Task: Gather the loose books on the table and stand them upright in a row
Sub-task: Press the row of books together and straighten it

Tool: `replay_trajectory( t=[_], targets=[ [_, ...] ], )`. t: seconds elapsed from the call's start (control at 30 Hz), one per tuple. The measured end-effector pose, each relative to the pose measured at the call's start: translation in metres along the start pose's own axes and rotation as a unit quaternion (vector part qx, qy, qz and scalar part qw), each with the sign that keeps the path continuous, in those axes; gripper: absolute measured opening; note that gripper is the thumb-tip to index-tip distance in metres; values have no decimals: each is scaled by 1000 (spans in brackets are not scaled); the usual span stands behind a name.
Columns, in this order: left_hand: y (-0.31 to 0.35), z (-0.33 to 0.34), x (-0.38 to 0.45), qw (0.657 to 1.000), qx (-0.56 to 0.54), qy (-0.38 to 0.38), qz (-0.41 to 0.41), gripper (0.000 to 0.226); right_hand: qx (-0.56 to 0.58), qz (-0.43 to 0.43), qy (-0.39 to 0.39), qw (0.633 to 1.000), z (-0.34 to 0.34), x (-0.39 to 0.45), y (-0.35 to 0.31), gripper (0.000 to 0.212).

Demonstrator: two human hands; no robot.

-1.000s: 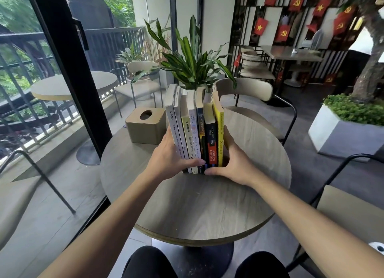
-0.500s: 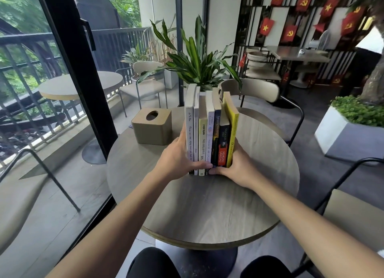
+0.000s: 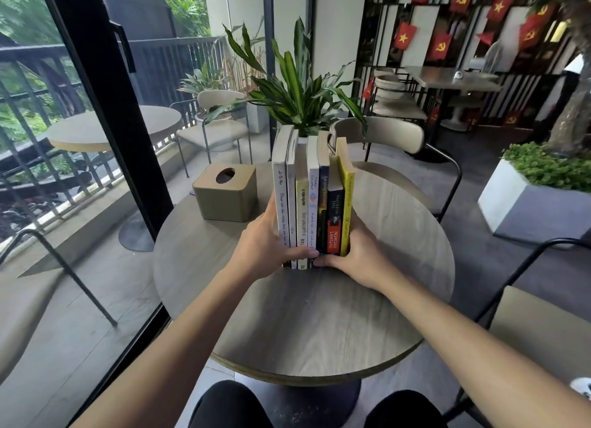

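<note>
A round wood-grain counter [image 3: 319,325] fills the centre of the frame, with a beige chair [image 3: 380,133] behind it and a leafy potted plant [image 3: 297,91] past that. At the left, a black-framed glass door [image 3: 96,107] gives daylight onto a balcony with a round table [image 3: 105,130], a chair [image 3: 220,120] and dark railing [image 3: 32,75]. At the upper right, a slatted wall with red flags [image 3: 447,40] backs another table [image 3: 447,79], above a dark grey floor [image 3: 479,267] and a white planter [image 3: 527,203] at the right edge
</note>
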State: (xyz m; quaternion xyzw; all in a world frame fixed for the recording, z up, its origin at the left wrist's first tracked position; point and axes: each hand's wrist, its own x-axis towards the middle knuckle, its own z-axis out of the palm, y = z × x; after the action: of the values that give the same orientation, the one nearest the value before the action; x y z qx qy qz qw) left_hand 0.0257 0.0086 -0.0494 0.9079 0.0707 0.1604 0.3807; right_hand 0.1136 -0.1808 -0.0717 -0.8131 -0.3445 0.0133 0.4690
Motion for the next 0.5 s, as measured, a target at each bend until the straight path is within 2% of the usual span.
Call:
replay_trajectory(
  t=[0.33, 0.4, 0.5],
  targets=[
    [1, 5, 3, 1000, 16, 6, 26, 121, -13, 0, 13, 1000, 0, -4, -3, 105],
    [-1, 5, 3, 997, 66, 28, 33, 123, -13, -2, 17, 1000, 1, -4, -5, 104],
    [-2, 2, 6, 971, 217, 87, 49, 137, -16, -3, 22, 1000, 2, -1, -5, 106]
  ],
)
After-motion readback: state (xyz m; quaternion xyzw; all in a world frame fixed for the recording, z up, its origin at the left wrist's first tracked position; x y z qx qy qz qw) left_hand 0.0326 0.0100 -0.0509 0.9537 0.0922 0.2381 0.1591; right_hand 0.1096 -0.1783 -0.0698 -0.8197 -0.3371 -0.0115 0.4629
